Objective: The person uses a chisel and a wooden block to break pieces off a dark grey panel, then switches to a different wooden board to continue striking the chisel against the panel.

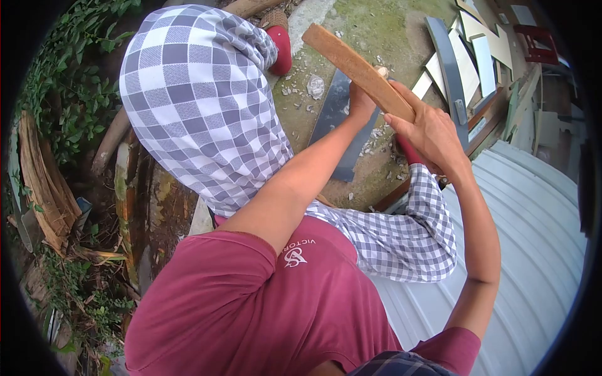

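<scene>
My right hand is wrapped around the near end of a long, slightly curved brown bar that looks like wood. The bar slants up and left, its far end free in the air. Behind it, my left hand is closed, its fingers mostly hidden by the bar. A small pale piece shows at those fingers, too covered to name. Below both hands a dark grey board lies on the ground, with pale chips scattered on and around it.
A red-shod foot and checked trouser leg stand at left. Loose panels and planks pile up at upper right. Ridged metal sheeting spreads at lower right. Split logs and leafy plants line the left side.
</scene>
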A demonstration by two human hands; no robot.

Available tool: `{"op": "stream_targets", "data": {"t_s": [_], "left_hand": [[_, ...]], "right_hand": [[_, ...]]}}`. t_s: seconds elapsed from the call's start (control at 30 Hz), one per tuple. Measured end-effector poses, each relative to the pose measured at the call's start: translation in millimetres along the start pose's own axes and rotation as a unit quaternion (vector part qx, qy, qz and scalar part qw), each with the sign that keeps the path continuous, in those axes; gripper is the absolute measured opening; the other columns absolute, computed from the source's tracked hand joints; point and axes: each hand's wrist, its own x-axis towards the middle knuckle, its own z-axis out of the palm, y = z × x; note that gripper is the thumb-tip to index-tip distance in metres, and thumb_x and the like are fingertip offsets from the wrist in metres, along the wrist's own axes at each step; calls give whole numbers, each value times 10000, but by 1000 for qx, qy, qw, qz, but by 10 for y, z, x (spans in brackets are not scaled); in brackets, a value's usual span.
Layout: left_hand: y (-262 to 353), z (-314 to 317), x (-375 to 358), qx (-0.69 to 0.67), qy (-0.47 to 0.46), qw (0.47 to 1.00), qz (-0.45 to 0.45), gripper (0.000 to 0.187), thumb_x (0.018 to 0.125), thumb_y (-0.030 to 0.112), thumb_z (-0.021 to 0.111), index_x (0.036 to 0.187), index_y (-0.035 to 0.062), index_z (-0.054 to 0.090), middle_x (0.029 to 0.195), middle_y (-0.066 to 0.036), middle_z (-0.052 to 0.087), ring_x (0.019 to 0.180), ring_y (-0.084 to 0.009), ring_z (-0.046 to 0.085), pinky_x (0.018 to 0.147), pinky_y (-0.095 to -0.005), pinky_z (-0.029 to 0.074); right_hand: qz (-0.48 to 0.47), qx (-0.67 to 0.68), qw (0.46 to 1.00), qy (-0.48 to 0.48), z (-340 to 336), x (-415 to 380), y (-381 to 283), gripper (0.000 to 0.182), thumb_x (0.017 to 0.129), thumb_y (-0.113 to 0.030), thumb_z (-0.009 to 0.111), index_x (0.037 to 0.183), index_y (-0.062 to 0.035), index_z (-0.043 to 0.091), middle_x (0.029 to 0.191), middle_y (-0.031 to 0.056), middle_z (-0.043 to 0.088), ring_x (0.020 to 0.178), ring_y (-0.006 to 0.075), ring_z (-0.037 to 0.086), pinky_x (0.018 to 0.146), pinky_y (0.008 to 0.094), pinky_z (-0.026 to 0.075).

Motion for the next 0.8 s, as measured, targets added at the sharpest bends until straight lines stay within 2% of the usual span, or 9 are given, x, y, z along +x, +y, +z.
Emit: {"op": "stream_targets", "data": {"t_s": [0.1,0.17,0.2,0.23,0.3,0.43,0.53,0.7,0.8], "left_hand": [[217,-129,76,-80,-24,977,-194,288,750,124,684,977,39,529,922,-171,625,901,-358,613,764,-416,476],[158,-88,50,-62,-23,982,-178,288,744,113,684,974,38,527,905,-172,618,885,-355,613,762,-414,476],[151,-85,42,-63,-13,984,-167,279,756,127,690,972,36,538,883,-148,632,838,-296,625,742,-385,484],[138,-86,44,-64,-2,986,-155,272,768,140,696,970,33,549,860,-123,646,790,-236,637,721,-357,491],[100,-74,30,-60,-1,986,-156,269,767,137,695,967,34,548,855,-123,645,787,-230,635,721,-357,490],[163,-111,11,-78,-21,983,-167,268,766,135,697,965,35,547,838,-115,641,775,-212,629,718,-352,489],[113,-92,-20,-78,-40,988,-130,269,769,134,694,969,35,543,837,-115,637,775,-211,629,722,-350,490],[145,-73,6,-58,-30,987,-149,270,773,138,691,974,36,543,841,-108,633,770,-213,627,719,-345,491],[137,-80,-1,-60,-30,986,-150,271,775,141,690,979,37,546,842,-105,634,774,-215,627,723,-343,492]], "right_hand": [[2,84,992,98,-426,-171,-286,683,816,-554,593,1365,-165,478,872,227,667,854,353,664,765,426,489],[-46,165,963,210,-680,-178,-286,684,812,-552,597,1353,-146,495,964,230,670,882,352,667,785,405,493],[-41,219,940,260,-768,-170,-220,697,828,-545,627,1240,10,536,1007,139,650,962,180,629,809,308,492],[-44,219,940,259,-760,-169,-207,697,828,-545,627,1240,10,536,1007,139,650,962,180,629,809,308,492],[-56,241,922,299,-717,-178,-249,689,823,-523,589,1375,-129,467,999,238,667,924,373,659,811,408,498],[69,72,993,57,265,-29,258,691,841,-525,536,1424,-179,401,1056,235,659,1025,383,631,876,428,479],[104,127,982,90,105,-30,282,713,835,-555,523,1432,-187,392,1083,252,643,1057,385,613,902,431,459],[7,275,891,361,-743,-274,100,614,897,-461,583,1281,12,509,1081,122,623,940,155,609,842,286,472],[-25,263,846,463,-934,-368,-3,622,897,-474,554,1281,12,496,1089,153,635,958,214,650,841,318,492]]}}
